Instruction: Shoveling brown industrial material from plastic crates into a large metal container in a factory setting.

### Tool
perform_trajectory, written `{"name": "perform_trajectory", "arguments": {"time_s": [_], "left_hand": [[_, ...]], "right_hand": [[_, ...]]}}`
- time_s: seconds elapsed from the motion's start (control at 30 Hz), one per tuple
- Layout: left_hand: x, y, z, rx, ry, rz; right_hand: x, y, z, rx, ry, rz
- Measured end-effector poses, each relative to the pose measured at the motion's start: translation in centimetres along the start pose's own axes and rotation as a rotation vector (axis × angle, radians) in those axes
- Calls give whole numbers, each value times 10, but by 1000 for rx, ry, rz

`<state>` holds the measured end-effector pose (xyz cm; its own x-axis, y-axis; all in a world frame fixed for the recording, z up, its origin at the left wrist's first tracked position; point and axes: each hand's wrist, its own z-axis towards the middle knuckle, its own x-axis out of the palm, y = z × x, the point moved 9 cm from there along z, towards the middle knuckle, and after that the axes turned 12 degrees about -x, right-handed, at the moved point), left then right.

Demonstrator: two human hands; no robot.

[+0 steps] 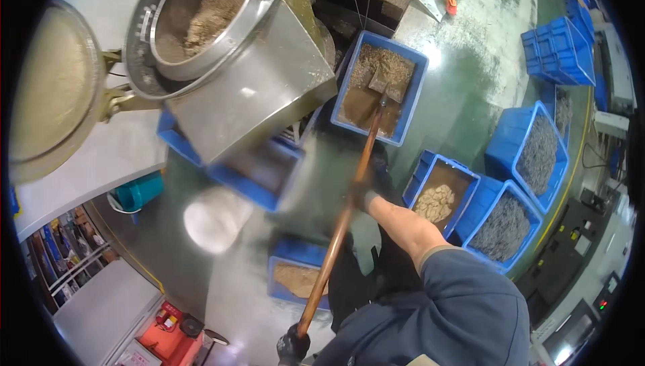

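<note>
Green floor spreads around us. Our left hand and right hand hold the shovel, slanting up to the upper-middle blue tub, nearer our right.

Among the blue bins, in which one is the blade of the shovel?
The bin at top centre, just right of the steel machine: the shovel's blade is inside it; no other bin shows one.

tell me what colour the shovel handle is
The shovel handle is reddish brown, clearest in the head view.
</note>
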<state>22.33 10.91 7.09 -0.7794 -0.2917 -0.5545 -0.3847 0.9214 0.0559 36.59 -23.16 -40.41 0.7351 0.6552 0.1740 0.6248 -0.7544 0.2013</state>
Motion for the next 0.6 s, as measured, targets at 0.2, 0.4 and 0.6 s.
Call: {"name": "perform_trajectory", "arguments": {"time_s": [0.2,0.4,0.6], "left_hand": [[110,110,25,-128,113,42],[152,155,71,-118,-18,12],[166,143,51,-11,-143,173]], "right_hand": [[16,108,24,-407,-60,-300],[17,115,123,-210,-25,120],[44,106,79,-287,-110,-101]]}}
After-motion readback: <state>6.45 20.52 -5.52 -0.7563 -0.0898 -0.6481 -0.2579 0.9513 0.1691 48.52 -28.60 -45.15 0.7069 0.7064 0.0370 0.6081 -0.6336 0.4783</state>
